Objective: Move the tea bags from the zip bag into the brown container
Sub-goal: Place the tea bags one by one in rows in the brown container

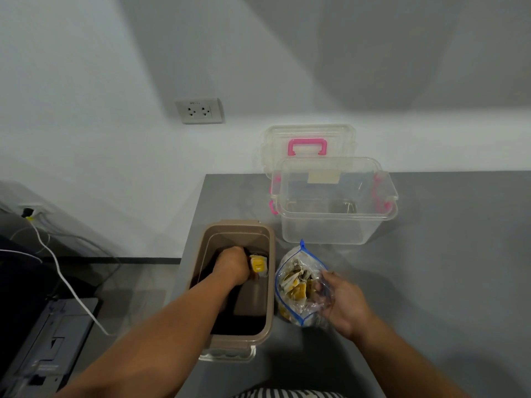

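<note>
The left hand (pixel 232 264) reaches down inside the brown container (pixel 265 311), which stands at the left edge of the grey table (pixel 445 254). Its fingers are curled around a tea bag (pixel 257 264) with a yellow tag. Just right of the container lies the zip bag (pixel 298 285), holding more yellow-tagged bags. The right hand (pixel 342 303) grips the clear plastic at its open mouth. A clear box (pixel 336 222) stands behind.
</note>
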Available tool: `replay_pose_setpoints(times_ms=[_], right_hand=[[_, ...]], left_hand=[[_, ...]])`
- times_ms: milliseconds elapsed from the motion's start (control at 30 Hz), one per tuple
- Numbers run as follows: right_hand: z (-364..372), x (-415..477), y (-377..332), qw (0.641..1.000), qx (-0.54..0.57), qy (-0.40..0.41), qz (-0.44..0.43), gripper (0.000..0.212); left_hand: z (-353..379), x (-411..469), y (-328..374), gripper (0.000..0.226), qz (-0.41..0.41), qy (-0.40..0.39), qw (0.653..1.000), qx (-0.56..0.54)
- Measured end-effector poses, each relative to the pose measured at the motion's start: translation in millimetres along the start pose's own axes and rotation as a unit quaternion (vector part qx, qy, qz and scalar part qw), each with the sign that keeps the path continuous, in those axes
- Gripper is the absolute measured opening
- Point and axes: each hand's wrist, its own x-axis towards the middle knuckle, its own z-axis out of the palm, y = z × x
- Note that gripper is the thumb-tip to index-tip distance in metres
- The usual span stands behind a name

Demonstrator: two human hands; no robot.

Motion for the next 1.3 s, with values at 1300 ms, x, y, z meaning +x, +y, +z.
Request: replay_pose_setpoints(times_ms=[1300], right_hand=[[0,-17,2,0.996,-0.054,0.035,-0.055,0.017]], left_hand=[[-29,-73,92,0.009,0.322,0.063,0.934,0.144]])
